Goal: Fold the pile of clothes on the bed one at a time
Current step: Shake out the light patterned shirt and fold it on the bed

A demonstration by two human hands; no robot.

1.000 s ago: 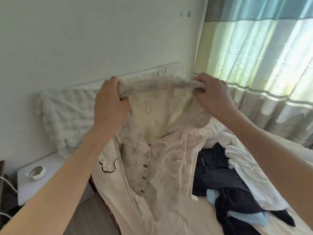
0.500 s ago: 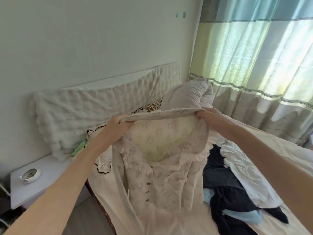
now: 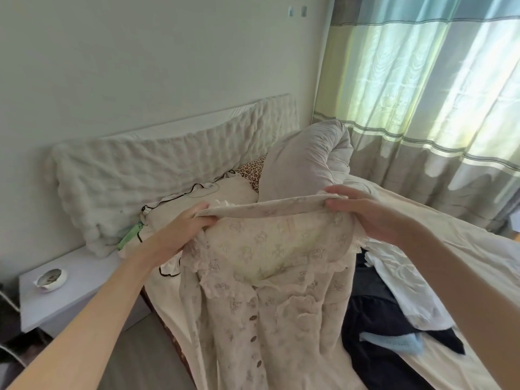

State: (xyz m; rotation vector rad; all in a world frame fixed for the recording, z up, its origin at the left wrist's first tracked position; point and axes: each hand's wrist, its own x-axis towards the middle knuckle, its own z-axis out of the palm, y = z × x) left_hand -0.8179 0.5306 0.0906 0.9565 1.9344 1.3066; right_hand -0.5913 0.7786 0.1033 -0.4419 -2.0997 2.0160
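A cream, flower-printed buttoned garment (image 3: pixel 270 294) with a ruffled collar hangs in front of me over the bed (image 3: pixel 439 229). My left hand (image 3: pixel 183 229) pinches its top edge at the left shoulder. My right hand (image 3: pixel 365 209) grips the same edge at the right shoulder, so the edge is stretched between them. Its lower part drapes down onto the bed sheet. To the right lies the pile of clothes (image 3: pixel 394 313): dark navy pieces, a white garment and a light blue one.
A grey rolled duvet (image 3: pixel 304 159) and a leopard-print pillow (image 3: pixel 253 171) lie at the head of the bed, below a white padded headboard (image 3: pixel 146 170). A white nightstand (image 3: pixel 73 294) with a small dish (image 3: pixel 50 278) stands at left. Striped curtains (image 3: pixel 427 94) hang at right.
Both hands have lowered the garment from face height and moved it forward toward the bed. Its top edge is now pulled out flatter, and the duvet and pillow behind show.
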